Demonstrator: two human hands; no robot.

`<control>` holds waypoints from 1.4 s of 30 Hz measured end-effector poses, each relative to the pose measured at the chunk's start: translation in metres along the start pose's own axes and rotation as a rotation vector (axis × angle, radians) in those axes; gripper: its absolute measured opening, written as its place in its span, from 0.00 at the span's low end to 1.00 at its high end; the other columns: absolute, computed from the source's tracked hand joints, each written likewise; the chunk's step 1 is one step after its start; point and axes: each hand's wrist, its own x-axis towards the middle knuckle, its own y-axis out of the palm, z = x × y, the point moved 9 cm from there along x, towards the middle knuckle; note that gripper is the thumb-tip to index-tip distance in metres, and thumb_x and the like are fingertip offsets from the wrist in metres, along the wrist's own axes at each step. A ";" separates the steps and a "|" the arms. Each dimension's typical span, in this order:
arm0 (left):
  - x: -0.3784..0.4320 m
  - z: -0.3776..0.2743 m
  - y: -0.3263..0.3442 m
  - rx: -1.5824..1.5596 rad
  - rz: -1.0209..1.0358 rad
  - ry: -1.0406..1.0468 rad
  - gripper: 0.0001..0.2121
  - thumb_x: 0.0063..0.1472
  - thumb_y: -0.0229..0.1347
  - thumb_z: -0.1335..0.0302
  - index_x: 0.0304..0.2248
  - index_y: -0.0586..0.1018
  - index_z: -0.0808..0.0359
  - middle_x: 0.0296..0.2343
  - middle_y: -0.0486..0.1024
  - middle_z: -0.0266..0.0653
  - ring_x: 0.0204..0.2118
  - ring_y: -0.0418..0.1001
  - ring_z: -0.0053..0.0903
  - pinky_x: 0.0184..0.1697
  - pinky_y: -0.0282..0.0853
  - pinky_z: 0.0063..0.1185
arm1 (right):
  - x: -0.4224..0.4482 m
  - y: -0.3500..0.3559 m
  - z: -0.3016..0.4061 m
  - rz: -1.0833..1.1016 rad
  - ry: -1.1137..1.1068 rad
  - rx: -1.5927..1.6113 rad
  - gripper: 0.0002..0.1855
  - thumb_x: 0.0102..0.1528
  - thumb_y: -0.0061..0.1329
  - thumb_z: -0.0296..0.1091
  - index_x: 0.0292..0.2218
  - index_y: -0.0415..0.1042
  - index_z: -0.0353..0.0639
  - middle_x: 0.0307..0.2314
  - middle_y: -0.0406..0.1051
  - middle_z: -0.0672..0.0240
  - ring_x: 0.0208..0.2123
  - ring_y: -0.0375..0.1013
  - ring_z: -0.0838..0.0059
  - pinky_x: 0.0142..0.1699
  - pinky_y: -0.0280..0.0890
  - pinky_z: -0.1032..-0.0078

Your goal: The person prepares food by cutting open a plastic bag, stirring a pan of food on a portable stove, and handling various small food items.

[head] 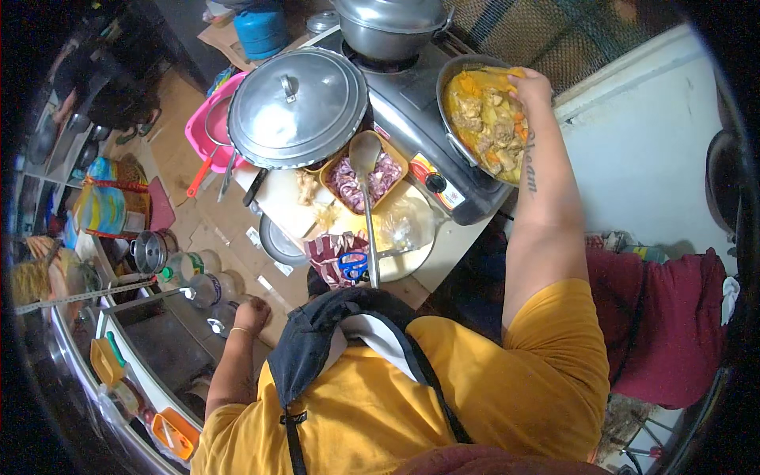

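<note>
My right hand is at the far rim of a wide metal pan, its fingers closed over the edge. Something yellow-orange shows at the fingertips, too unclear to name. Chunks of meat and carrot in yellow sauce fill the pan, which sits at the right end of a gas stove. Down at my side, my left hand hangs with curled fingers and no visible object. A long metal ladle lies across a square container of chopped red onion.
A large lidded pan stands left of the stove, and a lidded pot is on the burner. Blue scissors, ginger and a knife handle lie nearby. Plastic bottles stand low on the left, near my left hand.
</note>
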 end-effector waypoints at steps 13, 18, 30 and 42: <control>0.010 0.006 -0.006 0.034 0.005 -0.010 0.15 0.48 0.57 0.65 0.31 0.77 0.68 0.30 0.76 0.52 0.35 0.74 0.44 0.40 0.69 0.31 | -0.026 -0.016 -0.004 -0.081 0.071 0.066 0.19 0.49 0.54 0.25 0.44 0.71 0.40 0.31 0.72 0.69 0.26 0.69 0.78 0.24 0.64 0.82; 0.014 0.023 0.001 0.078 0.030 -0.033 0.15 0.49 0.56 0.64 0.32 0.78 0.67 0.30 0.76 0.52 0.36 0.74 0.44 0.41 0.69 0.32 | -0.029 -0.016 -0.004 -0.094 0.072 0.127 0.16 0.49 0.54 0.26 0.42 0.72 0.41 0.31 0.72 0.70 0.28 0.69 0.77 0.25 0.65 0.79; 0.015 0.041 0.004 0.079 0.009 -0.020 0.14 0.50 0.56 0.64 0.33 0.78 0.67 0.31 0.76 0.51 0.37 0.74 0.43 0.42 0.69 0.31 | -0.036 -0.019 -0.012 -0.146 0.080 0.370 0.08 0.51 0.51 0.26 0.36 0.71 0.42 0.30 0.71 0.69 0.30 0.69 0.74 0.27 0.65 0.74; 0.021 -0.054 -0.044 -0.006 -0.033 0.119 0.14 0.50 0.57 0.66 0.33 0.77 0.67 0.31 0.77 0.49 0.36 0.75 0.40 0.41 0.69 0.29 | -0.056 -0.010 -0.074 0.209 0.260 1.988 0.13 0.60 0.38 0.37 0.43 0.66 0.40 0.35 0.69 0.59 0.34 0.68 0.65 0.31 0.67 0.72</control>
